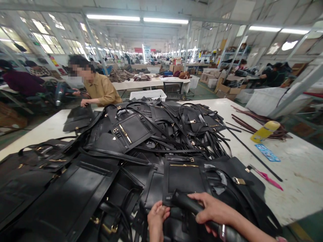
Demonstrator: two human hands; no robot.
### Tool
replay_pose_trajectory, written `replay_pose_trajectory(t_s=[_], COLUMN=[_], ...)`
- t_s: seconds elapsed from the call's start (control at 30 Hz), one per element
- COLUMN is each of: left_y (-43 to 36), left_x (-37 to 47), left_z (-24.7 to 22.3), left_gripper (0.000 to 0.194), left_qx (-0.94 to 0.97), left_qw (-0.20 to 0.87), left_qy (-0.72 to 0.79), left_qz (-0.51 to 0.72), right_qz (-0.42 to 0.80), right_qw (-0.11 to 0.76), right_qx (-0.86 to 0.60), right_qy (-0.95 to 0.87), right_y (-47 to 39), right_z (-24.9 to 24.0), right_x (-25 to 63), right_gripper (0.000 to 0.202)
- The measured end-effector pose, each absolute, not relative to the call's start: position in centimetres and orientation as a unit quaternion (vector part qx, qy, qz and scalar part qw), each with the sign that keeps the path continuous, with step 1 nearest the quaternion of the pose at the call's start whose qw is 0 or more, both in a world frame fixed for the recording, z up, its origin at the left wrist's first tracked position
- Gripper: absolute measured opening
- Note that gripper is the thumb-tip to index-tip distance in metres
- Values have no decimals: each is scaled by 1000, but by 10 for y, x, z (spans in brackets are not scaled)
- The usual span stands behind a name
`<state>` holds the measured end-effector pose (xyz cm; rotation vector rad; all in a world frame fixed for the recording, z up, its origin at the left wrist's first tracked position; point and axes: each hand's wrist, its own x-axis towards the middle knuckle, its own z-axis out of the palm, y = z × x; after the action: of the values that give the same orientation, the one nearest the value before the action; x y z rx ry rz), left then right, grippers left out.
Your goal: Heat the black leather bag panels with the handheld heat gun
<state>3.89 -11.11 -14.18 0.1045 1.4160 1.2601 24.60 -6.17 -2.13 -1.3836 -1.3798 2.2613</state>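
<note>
A black leather bag with a gold zipper and a buckled strap lies at the near middle of the pile. Its lower-left corner is pinched between the thumb and fingers of my left hand. My right hand is wrapped round a black hair dryer, whose nozzle end sits close to that same corner. Whether the nozzle touches the leather I cannot tell. Beside the bag, a handle wrapped in clear plastic and a black flap with a gold clasp lie to the right.
Several more black bags with long straps are heaped across the white table. To the right lie a yellow bottle, a blue number tag, a pink-handled tool and brown straps. Far left, a co-worker holds another dryer.
</note>
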Motion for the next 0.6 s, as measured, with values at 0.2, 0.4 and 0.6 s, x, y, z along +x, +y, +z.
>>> replay_pose_trajectory(t_s=[0.2, 0.4, 0.6], left_y=[-110, -102, -80], left_x=[35, 30, 76], left_z=[-154, -154, -125], left_gripper=[27, 23, 24], left_qx=[45, -39, -133], left_qw=[598, 685, 742], left_qy=[609, 531, 439], left_qz=[519, 497, 488], right_qz=[746, 709, 622], right_qw=[115, 215, 307], right_qx=[-462, -483, -600], right_qy=[-465, -468, -399], right_y=[-65, -74, -102], right_z=[-41, -14, 20], right_x=[197, 225, 333], right_gripper=[73, 80, 75])
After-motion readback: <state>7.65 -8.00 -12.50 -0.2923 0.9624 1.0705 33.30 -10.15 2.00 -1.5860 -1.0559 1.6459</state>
